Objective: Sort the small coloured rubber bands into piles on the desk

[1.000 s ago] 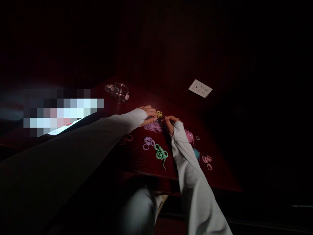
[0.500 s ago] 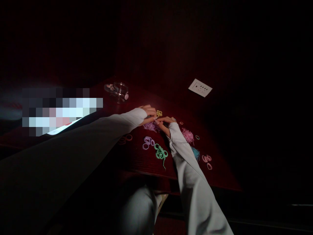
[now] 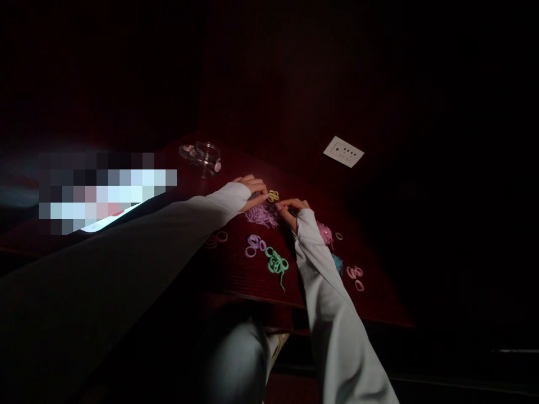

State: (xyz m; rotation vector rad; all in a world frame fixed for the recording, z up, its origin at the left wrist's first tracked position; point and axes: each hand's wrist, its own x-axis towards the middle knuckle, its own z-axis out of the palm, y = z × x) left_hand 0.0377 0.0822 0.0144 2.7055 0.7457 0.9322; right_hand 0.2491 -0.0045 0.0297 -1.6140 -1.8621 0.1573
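Note:
Both my hands work close together over a dark red table (image 3: 236, 269) strewn with small coloured elastic bands. My left hand (image 3: 252, 191) has its fingers curled in a pinch just left of a little cluster of yellow bands (image 3: 273, 196). My right hand (image 3: 290, 210) is also curled in a pinch, next to a heap of thin purple bands (image 3: 261, 216). What the fingers grip is too small to name. Purple rings (image 3: 255, 245) and green rings (image 3: 277, 262) lie nearer to me.
A clear round container (image 3: 206, 154) with its lid stands at the back of the table. A white wall socket plate (image 3: 343, 152) shows at the right. Pink bands (image 3: 356, 275), a pink tuft (image 3: 326, 233) and orange bands (image 3: 217, 239) lie scattered around. The room is very dark.
My two hands came together half a second ago, then drew slightly apart again. The right hand shifted left, then back a little; the piles of bands stayed put.

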